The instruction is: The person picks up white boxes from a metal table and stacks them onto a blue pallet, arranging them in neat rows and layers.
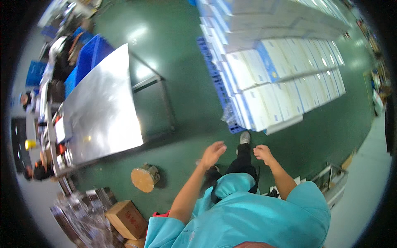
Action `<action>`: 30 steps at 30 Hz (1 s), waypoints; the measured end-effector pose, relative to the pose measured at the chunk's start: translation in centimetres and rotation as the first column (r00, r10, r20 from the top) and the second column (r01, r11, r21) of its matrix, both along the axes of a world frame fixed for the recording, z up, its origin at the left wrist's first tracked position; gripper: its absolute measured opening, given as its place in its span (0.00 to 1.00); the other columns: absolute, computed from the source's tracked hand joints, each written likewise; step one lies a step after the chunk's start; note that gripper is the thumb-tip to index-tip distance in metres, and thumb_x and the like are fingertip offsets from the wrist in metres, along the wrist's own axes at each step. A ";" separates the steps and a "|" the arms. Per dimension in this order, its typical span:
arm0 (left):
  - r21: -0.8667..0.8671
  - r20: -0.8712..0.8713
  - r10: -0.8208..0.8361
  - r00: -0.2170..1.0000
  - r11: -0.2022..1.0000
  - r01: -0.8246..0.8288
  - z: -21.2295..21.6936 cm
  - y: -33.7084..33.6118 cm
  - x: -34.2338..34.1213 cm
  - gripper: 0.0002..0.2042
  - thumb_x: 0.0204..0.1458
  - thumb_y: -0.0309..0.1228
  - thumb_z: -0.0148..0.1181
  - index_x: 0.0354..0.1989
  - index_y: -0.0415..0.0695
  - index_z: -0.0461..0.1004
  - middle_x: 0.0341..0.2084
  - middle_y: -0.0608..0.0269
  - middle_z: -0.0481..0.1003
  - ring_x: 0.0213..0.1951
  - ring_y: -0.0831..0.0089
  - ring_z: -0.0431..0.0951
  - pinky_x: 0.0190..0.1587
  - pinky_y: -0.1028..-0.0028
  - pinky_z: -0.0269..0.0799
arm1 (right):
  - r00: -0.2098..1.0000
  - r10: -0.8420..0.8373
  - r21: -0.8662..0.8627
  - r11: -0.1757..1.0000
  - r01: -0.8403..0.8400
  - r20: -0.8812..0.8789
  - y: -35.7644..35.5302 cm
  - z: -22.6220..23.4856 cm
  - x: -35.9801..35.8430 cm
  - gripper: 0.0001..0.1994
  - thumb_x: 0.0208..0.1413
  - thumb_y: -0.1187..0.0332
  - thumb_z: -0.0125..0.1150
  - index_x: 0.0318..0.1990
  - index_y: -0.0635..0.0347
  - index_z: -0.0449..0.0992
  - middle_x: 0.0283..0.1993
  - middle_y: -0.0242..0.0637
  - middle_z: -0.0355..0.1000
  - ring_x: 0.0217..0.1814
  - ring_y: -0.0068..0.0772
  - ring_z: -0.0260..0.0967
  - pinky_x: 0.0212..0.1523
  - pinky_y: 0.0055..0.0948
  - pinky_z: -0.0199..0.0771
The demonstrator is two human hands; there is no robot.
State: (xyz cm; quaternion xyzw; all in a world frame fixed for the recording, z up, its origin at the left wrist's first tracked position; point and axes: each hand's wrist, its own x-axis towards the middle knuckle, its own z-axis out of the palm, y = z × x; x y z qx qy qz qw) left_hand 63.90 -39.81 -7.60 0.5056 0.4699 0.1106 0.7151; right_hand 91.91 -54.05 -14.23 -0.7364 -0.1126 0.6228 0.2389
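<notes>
My left hand (214, 153) hangs in front of my body over the green floor, holding nothing, its fingers loosely bent and slightly blurred. Level with it, my right hand (263, 153) is in the air with fingers half curled and nothing visible in it. Both are apart from any object. Nearest beyond them are white boxes (258, 109) with blue marks, stacked in rows on a blue plastic pallet (219, 89). My shoe (245, 137) is beside the pallet's near corner.
A shiny metal table (103, 111) stands at left, bearing a blue bin (93, 56). Near it on the floor is a round stool (144, 177). A brown carton (126, 219) and plastic-wrapped goods (84, 215) lie lower left. Other people are at the far left. A metal frame (331, 182) stands at right.
</notes>
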 end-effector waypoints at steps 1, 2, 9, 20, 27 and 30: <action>0.043 -0.068 0.019 0.998 0.999 -0.016 0.4 -1.1 -5.1 0.24 0.52 0.42 0.54 0.51 0.35 0.67 0.48 0.47 0.71 0.50 0.60 0.71 0.52 0.68 0.65 | 0.997 0.052 -0.047 0.998 -0.050 0.062 0.5 0.3 -2.4 0.09 0.52 0.62 0.58 0.34 0.58 0.71 0.30 0.31 0.68 0.31 0.23 0.66 0.30 0.25 0.68; 0.081 -0.140 0.052 0.989 0.996 -0.041 0.2 -2.5 -10.8 0.23 0.53 0.42 0.54 0.49 0.35 0.69 0.47 0.48 0.72 0.49 0.61 0.72 0.51 0.68 0.66 | 0.983 0.161 -0.075 0.985 -0.155 0.090 1.2 0.3 -4.7 0.09 0.52 0.63 0.58 0.32 0.58 0.71 0.29 0.31 0.68 0.30 0.22 0.65 0.28 0.24 0.66; 0.166 -0.540 0.636 0.552 0.723 -0.671 -0.4 -11.4 -42.3 0.21 0.48 0.43 0.57 0.42 0.36 0.73 0.33 0.57 0.76 0.34 0.70 0.75 0.37 0.71 0.70 | 0.751 0.647 0.005 0.757 -0.653 0.132 13.1 2.1 -26.2 0.11 0.51 0.67 0.59 0.38 0.64 0.72 0.30 0.33 0.71 0.29 0.23 0.67 0.25 0.24 0.67; 0.042 -0.577 0.718 0.388 0.501 -0.864 -7.0 -16.4 -59.4 0.21 0.48 0.44 0.57 0.39 0.37 0.75 0.32 0.53 0.76 0.36 0.66 0.76 0.40 0.69 0.70 | 0.077 0.991 0.365 0.032 -0.930 0.109 30.6 5.1 -64.6 0.14 0.50 0.66 0.59 0.41 0.65 0.74 0.33 0.36 0.74 0.34 0.26 0.71 0.37 0.26 0.71; 0.235 -0.701 0.650 0.293 0.599 -0.765 -1.8 -5.7 -74.7 0.30 0.45 0.47 0.59 0.50 0.33 0.68 0.46 0.44 0.72 0.50 0.55 0.71 0.54 0.66 0.65 | 0.100 0.987 0.453 0.034 -0.891 0.122 37.6 8.5 -80.5 0.16 0.51 0.63 0.59 0.43 0.66 0.73 0.34 0.37 0.74 0.36 0.26 0.70 0.38 0.27 0.70; 0.466 -0.640 0.686 0.346 0.705 -0.535 -1.3 5.5 -82.5 0.33 0.45 0.47 0.58 0.53 0.32 0.64 0.52 0.41 0.66 0.56 0.54 0.65 0.58 0.64 0.60 | 0.206 0.972 0.460 0.133 -0.878 0.114 40.2 7.1 -82.6 0.14 0.52 0.64 0.58 0.41 0.65 0.73 0.32 0.35 0.74 0.34 0.25 0.68 0.37 0.27 0.69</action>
